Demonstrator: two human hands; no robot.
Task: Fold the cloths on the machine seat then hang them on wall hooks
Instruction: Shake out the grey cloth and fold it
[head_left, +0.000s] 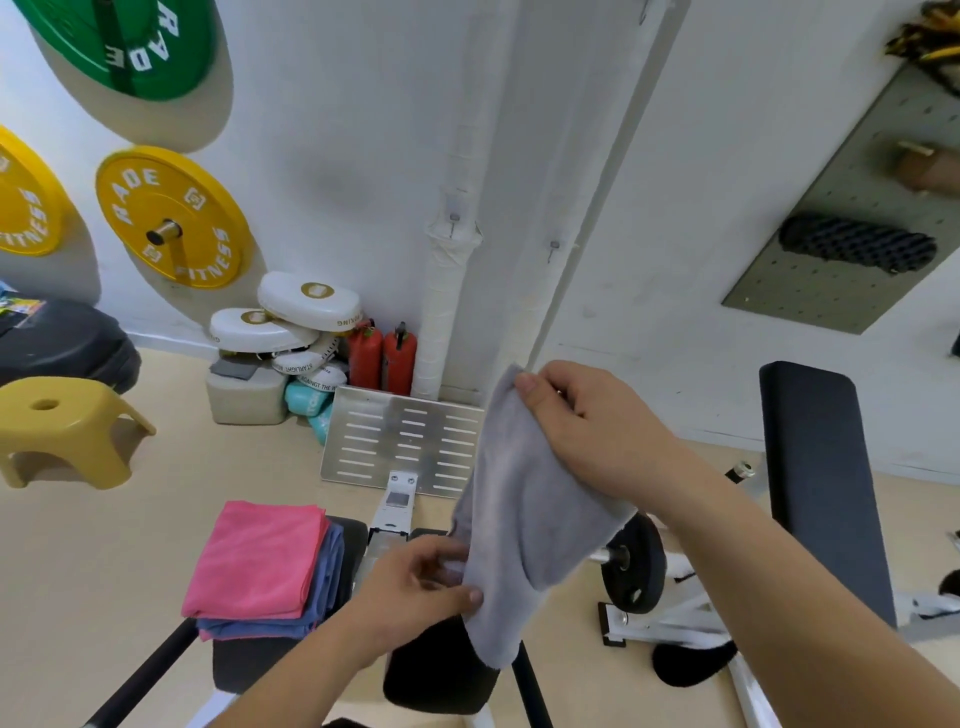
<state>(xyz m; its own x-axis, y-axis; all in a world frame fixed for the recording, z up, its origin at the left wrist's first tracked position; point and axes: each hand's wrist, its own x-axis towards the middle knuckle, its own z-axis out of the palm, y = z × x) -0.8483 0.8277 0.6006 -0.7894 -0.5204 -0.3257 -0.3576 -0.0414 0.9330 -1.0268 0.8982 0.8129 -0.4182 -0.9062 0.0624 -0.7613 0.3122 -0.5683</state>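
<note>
Head view: a soft grey fleecy cloth (524, 499) hangs lengthwise in the air above the machine's black padded seat (244, 665), doubled over and loosely creased. The right hand (587, 421) pinches its top corner between thumb and curled fingers. The left hand (410, 587) pinches its lower edge, thumb on the front. On the seat, a squarely folded pink microfibre cloth (260, 556) lies on a folded blue cloth (324, 582). Small metal wall hooks (453, 218) sit on the white wall beyond.
</note>
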